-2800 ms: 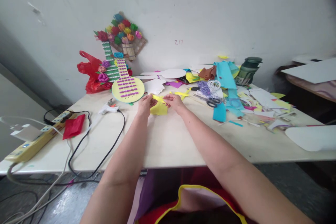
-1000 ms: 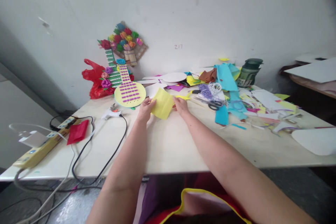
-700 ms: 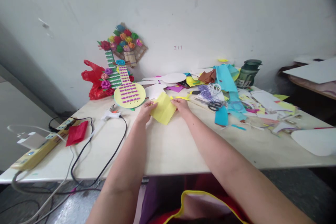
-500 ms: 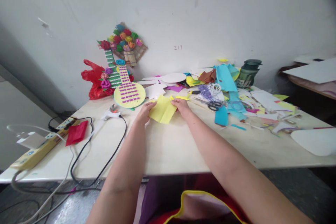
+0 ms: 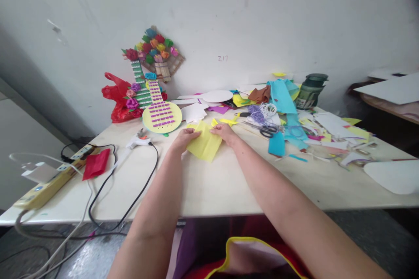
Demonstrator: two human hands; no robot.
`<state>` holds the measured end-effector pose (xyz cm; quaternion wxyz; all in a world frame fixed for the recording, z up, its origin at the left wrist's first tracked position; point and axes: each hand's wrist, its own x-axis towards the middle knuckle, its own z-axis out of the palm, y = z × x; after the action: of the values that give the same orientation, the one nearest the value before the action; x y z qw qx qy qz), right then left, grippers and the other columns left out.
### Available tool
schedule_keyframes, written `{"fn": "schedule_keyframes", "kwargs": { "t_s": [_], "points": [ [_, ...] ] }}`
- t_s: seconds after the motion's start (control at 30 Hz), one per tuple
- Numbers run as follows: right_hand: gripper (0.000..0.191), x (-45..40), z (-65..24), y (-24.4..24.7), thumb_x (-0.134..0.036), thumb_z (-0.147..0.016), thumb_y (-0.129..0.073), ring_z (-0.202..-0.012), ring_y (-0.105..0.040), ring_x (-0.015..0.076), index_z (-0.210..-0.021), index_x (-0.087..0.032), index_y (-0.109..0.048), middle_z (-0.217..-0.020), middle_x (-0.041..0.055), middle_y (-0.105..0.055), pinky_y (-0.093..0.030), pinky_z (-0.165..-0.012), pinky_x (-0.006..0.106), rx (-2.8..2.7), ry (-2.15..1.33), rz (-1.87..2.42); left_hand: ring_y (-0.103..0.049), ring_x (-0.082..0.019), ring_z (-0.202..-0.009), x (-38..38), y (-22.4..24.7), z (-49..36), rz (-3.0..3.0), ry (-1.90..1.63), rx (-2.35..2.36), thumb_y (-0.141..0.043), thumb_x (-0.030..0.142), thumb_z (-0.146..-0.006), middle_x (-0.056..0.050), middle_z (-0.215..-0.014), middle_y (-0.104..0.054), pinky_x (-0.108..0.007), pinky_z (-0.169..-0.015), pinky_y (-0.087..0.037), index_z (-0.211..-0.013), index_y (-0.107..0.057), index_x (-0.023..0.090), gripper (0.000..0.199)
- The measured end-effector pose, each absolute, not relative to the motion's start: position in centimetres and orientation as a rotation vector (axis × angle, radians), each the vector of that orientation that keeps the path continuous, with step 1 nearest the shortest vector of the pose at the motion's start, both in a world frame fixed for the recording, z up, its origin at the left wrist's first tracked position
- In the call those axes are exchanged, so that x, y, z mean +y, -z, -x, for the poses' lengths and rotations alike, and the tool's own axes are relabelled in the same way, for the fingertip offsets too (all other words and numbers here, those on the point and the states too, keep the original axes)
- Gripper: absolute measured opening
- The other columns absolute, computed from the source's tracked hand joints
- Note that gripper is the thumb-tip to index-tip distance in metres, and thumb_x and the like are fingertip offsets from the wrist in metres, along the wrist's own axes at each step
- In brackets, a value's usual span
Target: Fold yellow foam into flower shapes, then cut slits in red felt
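A creased sheet of yellow crepe paper [image 5: 205,143] is stretched between my two hands, just above the tabletop. My left hand [image 5: 185,138] pinches its left edge near the top. At the upper right edge, the thumb and fingers of my right hand [image 5: 225,133] are closed on the same sheet. Small yellow scraps [image 5: 228,121] lie just beyond my right hand. Behind the sheet is a cut white paper piece [image 5: 195,113]. A yellow guitar-shaped craft [image 5: 162,117] with purple strips leans up to the left of my hands.
On the left are a hot glue gun [image 5: 139,140], a red paper packet [image 5: 96,164] and a power strip [image 5: 46,187] with trailing cables. Rightward lie scissors [image 5: 268,130], purple yarn [image 5: 256,114], blue crepe paper [image 5: 283,96] and paper scraps. A green bottle [image 5: 310,91] stands at the back right.
The yellow sheet has tilted and its lower corner has come slightly nearer to me. My hands have shifted a little along its upper edges, still gripping it.
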<state>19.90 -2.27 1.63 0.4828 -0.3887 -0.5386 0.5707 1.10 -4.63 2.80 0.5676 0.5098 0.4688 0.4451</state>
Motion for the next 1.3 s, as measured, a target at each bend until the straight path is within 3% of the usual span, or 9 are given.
{"fn": "schedule_keyframes", "kwargs": {
  "t_s": [0.2, 0.47, 0.77, 1.2, 1.3],
  "points": [
    [0.015, -2.50, -20.14, -1.96, -0.021, -0.053, -0.072, -0.046, -0.052, 0.0100, -0.056, -0.014, -0.060, -0.050, -0.0019, -0.059, -0.044, -0.050, 0.023, -1.321, -1.395, 0.975, -0.054, -0.012, -0.046, -4.60, -2.80, -0.92, -1.215, -1.007, 1.096, -0.077, 0.035, -0.051, -0.002, -0.056, -0.060, -0.024, -0.046, -0.039, -0.059, -0.056, 0.015, 0.030],
    [0.008, -2.58, -20.34, -1.97, -0.018, -0.058, -0.071, -0.051, -0.057, 0.0114, -0.063, -0.014, -0.065, -0.059, 0.0007, -0.065, -0.047, -0.054, 0.024, -1.344, -1.488, 0.961, -0.055, -0.012, -0.049, -4.50, -2.57, -0.83, -1.249, -0.978, 1.071, -0.078, 0.033, -0.049, -0.002, -0.058, -0.060, -0.024, -0.047, -0.040, -0.061, -0.057, 0.015, 0.030],
    [0.017, -2.09, -20.26, -1.56, -0.018, -0.054, -0.074, -0.057, -0.060, 0.0130, -0.069, -0.014, -0.069, -0.065, 0.0032, -0.068, -0.050, -0.059, 0.025, -1.285, -1.491, 0.962, -0.058, -0.013, -0.053, -4.31, -2.33, -0.59, -1.236, -1.000, 1.068, -0.078, 0.030, -0.049, -0.002, -0.062, -0.063, -0.026, -0.053, -0.045, -0.062, -0.058, 0.015, 0.029],
    [0.021, -2.11, -20.36, -1.84, -0.013, -0.053, -0.072, -0.065, -0.063, 0.0148, -0.074, -0.016, -0.070, -0.071, 0.0023, -0.069, -0.049, -0.072, 0.029, -1.163, -1.584, 0.834, -0.063, -0.018, -0.065, -4.79, -3.07, -0.77, -1.172, -1.022, 0.903, -0.074, 0.024, -0.057, -0.006, -0.076, -0.069, -0.030, -0.064, -0.049, -0.090, -0.066, 0.014, 0.036],
    [0.021, -2.01, -20.43, -1.73, -0.013, -0.055, -0.068, -0.067, -0.063, 0.0148, -0.076, -0.017, -0.071, -0.073, 0.0022, -0.070, -0.048, -0.072, 0.029, -1.182, -1.588, 0.788, -0.063, -0.018, -0.065, -4.80, -3.15, -0.78, -1.133, -1.062, 0.920, -0.074, 0.022, -0.056, -0.006, -0.076, -0.068, -0.030, -0.064, -0.049, -0.089, -0.067, 0.015, 0.034]
  ]
}}
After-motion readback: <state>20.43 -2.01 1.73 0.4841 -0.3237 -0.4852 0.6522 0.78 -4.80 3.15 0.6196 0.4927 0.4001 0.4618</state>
